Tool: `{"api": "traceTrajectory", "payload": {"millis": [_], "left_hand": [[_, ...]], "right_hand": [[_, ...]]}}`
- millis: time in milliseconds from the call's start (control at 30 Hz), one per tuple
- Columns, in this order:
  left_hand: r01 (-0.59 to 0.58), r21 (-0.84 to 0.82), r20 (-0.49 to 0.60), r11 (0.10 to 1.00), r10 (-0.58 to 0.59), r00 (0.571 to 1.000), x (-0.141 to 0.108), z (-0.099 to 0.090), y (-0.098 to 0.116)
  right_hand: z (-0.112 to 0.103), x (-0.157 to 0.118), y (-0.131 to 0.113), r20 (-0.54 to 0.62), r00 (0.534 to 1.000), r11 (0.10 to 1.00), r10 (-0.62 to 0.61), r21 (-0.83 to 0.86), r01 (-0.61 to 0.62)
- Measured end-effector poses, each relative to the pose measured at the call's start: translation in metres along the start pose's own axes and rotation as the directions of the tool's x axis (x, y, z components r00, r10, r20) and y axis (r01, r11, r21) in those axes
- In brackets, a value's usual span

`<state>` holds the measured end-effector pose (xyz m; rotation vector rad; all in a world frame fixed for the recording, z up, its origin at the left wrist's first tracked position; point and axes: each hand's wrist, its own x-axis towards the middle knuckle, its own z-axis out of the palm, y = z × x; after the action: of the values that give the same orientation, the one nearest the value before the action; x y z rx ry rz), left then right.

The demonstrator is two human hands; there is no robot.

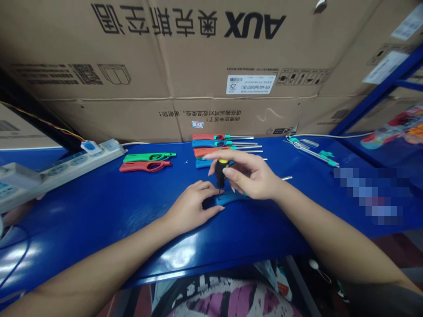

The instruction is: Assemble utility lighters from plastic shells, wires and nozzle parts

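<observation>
My right hand (pixel 249 174) grips a short black-and-yellow screwdriver (pixel 220 174), held upright with its tip down on a blue lighter (pixel 228 199). That lighter lies flat on the blue tabletop, its metal tube pointing right and partly hidden behind my right hand. My left hand (pixel 194 204) pinches the lighter's near end between thumb and fingers, close to the screwdriver tip. Just beyond my hands a stack of red and blue lighters (pixel 211 143) lies with metal tubes to the right. Farther left are a green lighter casing (pixel 148 157) and a red lighter casing (pixel 145 166), without tubes.
A white power strip (pixel 66 169) with plugs runs along the left. Loose metal tubes with green parts (pixel 313 152) lie at the back right. A large cardboard sheet (pixel 181 88) stands behind the blue table (pixel 132 220). A blue metal frame (pixel 373 94) rises on the right.
</observation>
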<state>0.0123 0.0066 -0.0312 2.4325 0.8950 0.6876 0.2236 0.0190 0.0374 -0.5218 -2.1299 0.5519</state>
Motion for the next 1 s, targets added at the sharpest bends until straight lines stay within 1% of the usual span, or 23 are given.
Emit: {"api": "traceTrajectory", "payload": {"millis": [33,100,133,167,200,267,300,333,367,400,433,500,533,567,633,667,700,733,800,867,900,933,1000], "left_hand": [[0.0,-0.002,0.0,1.0,0.0,1.0,0.0,0.0001,-0.0002],[-0.001,-0.006,-0.004,1.0,0.001,1.0,-0.0001,0.0004,-0.0005],[-0.002,-0.007,-0.005,1.0,0.002,1.0,-0.0001,0.0005,-0.0005],[-0.002,-0.009,-0.006,1.0,0.002,1.0,0.0,0.0005,-0.0004],[-0.002,-0.011,-0.006,1.0,0.002,1.0,0.0001,0.0004,-0.0003],[-0.001,-0.014,-0.005,1.0,0.001,1.0,0.0004,0.0002,0.0001],[-0.001,-0.016,-0.004,1.0,0.0,1.0,0.0005,0.0001,0.0002],[0.0,-0.018,-0.005,1.0,0.0,1.0,0.0006,0.0001,0.0003],[0.001,-0.019,-0.005,1.0,-0.001,1.0,0.0006,0.0002,0.0003],[0.001,-0.02,-0.007,1.0,-0.002,1.0,0.0007,0.0003,0.0003],[0.002,-0.021,-0.01,1.0,-0.002,1.0,0.0008,0.0005,0.0003],[0.003,-0.024,-0.016,1.0,-0.003,1.0,0.001,0.0009,0.0004],[0.004,-0.025,-0.017,1.0,-0.004,1.0,0.0012,0.0009,0.0006],[0.005,-0.025,-0.018,1.0,-0.005,1.0,0.0014,0.0008,0.0008],[0.006,-0.024,-0.016,1.0,-0.007,1.0,0.0018,0.0005,0.0012],[0.007,-0.023,-0.017,1.0,-0.007,1.0,0.002,0.0004,0.0013],[0.007,-0.022,-0.018,1.0,-0.008,1.0,0.002,0.0004,0.0013],[0.008,-0.021,-0.021,1.0,-0.008,1.0,0.002,0.0005,0.0013],[0.006,-0.022,-0.026,1.0,-0.007,1.0,0.0018,0.001,0.0009],[0.006,-0.022,-0.03,1.0,-0.006,1.0,0.0017,0.0016,0.0005],[0.006,-0.02,-0.031,1.0,-0.007,1.0,0.0018,0.0019,0.0004],[0.007,-0.018,-0.031,1.0,-0.008,0.999,0.0018,0.002,0.0003],[0.01,-0.013,-0.03,1.0,-0.01,0.999,0.0018,0.0022,0.0003]], "right_hand": [[-0.0002,0.0002,0.0007,-0.046,0.999,0.998,-0.027,-0.052,0.025],[-0.0014,0.0,0.0027,-0.126,0.982,0.961,-0.14,-0.256,0.104],[-0.0021,-0.0003,0.0037,-0.129,0.974,0.932,-0.188,-0.337,0.135],[-0.0025,-0.0007,0.0044,-0.106,0.974,0.918,-0.202,-0.366,0.151],[-0.0026,-0.0011,0.0048,-0.071,0.982,0.931,-0.177,-0.335,0.144],[-0.0021,-0.0014,0.0047,0.002,0.997,0.986,-0.072,-0.152,0.071],[-0.0017,-0.0013,0.0046,0.025,0.999,0.998,-0.032,-0.06,0.033],[-0.0016,-0.0012,0.0046,0.019,1.0,1.0,-0.017,-0.009,0.017],[-0.0019,-0.0011,0.0047,-0.011,0.999,0.999,-0.031,-0.016,0.031],[-0.0025,-0.0009,0.0048,-0.056,0.996,0.994,-0.067,-0.085,0.062],[-0.0034,-0.0008,0.0048,-0.094,0.988,0.976,-0.119,-0.194,0.099],[-0.0051,0.0,0.0039,-0.1,0.974,0.914,-0.201,-0.377,0.15],[-0.0055,0.0007,0.0028,-0.076,0.976,0.905,-0.206,-0.394,0.16],[-0.0054,0.0016,0.0015,-0.057,0.98,0.921,-0.192,-0.356,0.16],[-0.004,0.0037,-0.001,-0.052,0.989,0.975,-0.138,-0.184,0.126],[-0.0031,0.0045,-0.0016,-0.068,0.99,0.987,-0.12,-0.113,0.112],[-0.0024,0.0049,-0.0017,-0.095,0.988,0.99,-0.12,-0.082,0.113],[-0.002,0.0048,-0.0013,-0.121,0.983,0.988,-0.137,-0.091,0.126],[-0.0024,0.0031,0.0002,-0.167,0.965,0.965,-0.202,-0.201,0.167],[-0.0036,0.0006,0.0009,-0.144,0.954,0.921,-0.264,-0.33,0.206],[-0.0041,-0.0003,0.0005,-0.104,0.959,0.909,-0.263,-0.359,0.21],[-0.0043,-0.0007,-0.0005,-0.062,0.97,0.915,-0.234,-0.351,0.199],[-0.004,0.0,-0.0034,-0.002,0.991,0.964,-0.132,-0.233,0.128]]}}
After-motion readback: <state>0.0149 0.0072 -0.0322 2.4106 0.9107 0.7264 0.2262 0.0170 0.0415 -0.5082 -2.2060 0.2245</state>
